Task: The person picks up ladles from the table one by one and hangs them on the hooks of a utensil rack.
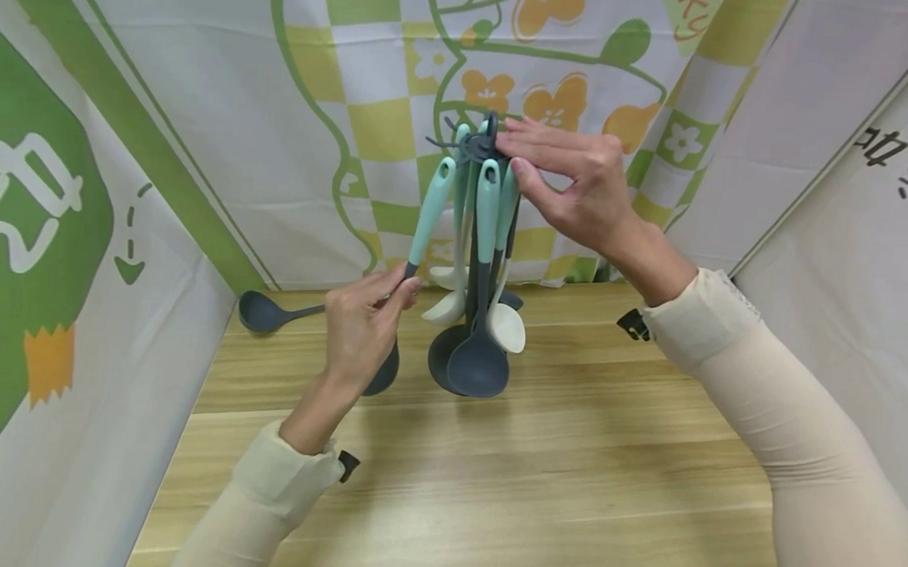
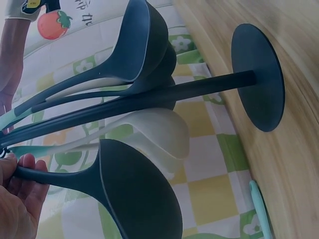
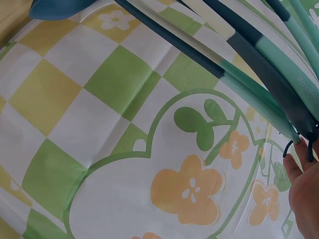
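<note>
My left hand (image 1: 366, 318) grips a ladle (image 1: 431, 208) by its dark shaft, just below the mint handle. The handle leans up toward the top of a dark utensil rack (image 2: 204, 89); the ladle's bowl (image 2: 139, 194) hangs below the hand. At the rack's hooked top, my right hand (image 1: 578, 175) holds on with thumb and fingertips, beside the hanging handles. Several utensils hang there, among them a dark ladle (image 1: 479, 364) in front and a white-headed spoon (image 1: 508, 329). In the left wrist view, the rack's round base (image 2: 259, 79) shows.
Another dark ladle (image 1: 261, 312) lies on the wooden table (image 1: 529, 486) at the back left, its handle partly hidden behind my left hand. A patterned cloth (image 1: 371, 89) hangs close behind the rack. White panels stand at both sides.
</note>
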A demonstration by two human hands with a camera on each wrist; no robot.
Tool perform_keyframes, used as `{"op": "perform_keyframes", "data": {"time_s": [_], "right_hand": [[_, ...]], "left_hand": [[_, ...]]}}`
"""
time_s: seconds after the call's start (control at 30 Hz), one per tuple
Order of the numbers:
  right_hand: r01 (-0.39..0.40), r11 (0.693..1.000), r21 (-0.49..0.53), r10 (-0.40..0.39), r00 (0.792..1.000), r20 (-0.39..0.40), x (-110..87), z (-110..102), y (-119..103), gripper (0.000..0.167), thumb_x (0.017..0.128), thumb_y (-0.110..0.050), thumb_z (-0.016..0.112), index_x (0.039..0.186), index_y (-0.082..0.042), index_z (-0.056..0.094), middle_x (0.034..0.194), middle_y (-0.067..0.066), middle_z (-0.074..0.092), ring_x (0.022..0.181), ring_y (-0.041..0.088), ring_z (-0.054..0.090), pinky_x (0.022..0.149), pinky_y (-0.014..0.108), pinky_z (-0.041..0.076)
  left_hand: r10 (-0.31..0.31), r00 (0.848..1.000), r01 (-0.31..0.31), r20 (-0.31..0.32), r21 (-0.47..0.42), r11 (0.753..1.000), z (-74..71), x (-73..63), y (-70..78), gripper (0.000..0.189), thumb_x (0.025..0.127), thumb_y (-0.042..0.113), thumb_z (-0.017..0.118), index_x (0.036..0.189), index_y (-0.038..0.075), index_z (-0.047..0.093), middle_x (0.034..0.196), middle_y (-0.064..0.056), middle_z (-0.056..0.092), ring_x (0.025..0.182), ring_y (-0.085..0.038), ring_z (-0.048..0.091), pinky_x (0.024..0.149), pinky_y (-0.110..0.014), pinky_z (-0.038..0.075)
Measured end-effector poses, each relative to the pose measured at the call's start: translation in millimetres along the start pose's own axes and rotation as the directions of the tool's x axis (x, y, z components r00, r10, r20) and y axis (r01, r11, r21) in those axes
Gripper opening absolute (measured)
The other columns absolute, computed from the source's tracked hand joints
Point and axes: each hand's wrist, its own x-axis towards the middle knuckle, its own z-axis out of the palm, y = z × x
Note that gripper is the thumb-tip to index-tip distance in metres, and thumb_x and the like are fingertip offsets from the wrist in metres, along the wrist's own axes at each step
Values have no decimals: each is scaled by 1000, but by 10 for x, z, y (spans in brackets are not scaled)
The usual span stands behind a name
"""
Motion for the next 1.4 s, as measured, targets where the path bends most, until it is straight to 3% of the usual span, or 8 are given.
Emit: {"op": "perform_keyframes", "data": {"time_s": [0.27, 0.77, 1.4], "right_hand": [[2, 1000, -7, -2, 1000, 1, 1, 8, 2, 23, 95, -1, 64, 110, 9, 79, 111, 22, 77, 112, 42, 74, 110, 39, 54], [-7, 1000, 6, 7, 1000, -19, -19, 2, -2, 22, 94, -3, 65, 107, 8, 80, 108, 22, 78, 112, 42, 74, 109, 41, 55], [-1, 1000, -6, 1, 998, -58, -38, 51, -33, 20, 93, 0, 67, 106, 8, 80, 110, 21, 79, 113, 42, 74, 107, 41, 57]], "left_hand": [[-15, 1000, 15, 4, -28, 999, 80, 2, -30, 16, 90, -5, 79, 105, -11, 79, 81, -21, 78, 65, -34, 77, 63, -12, 58], [-21, 999, 21, 33, 14, 1000, 199, 54, -20, 14, 92, -1, 80, 104, -6, 82, 82, -17, 79, 64, -28, 77, 58, -13, 55], [-37, 997, 37, 62, 14, 999, 301, 71, -43, 25, 92, 3, 80, 115, -6, 78, 91, -19, 80, 73, -29, 80, 62, -14, 56]]}}
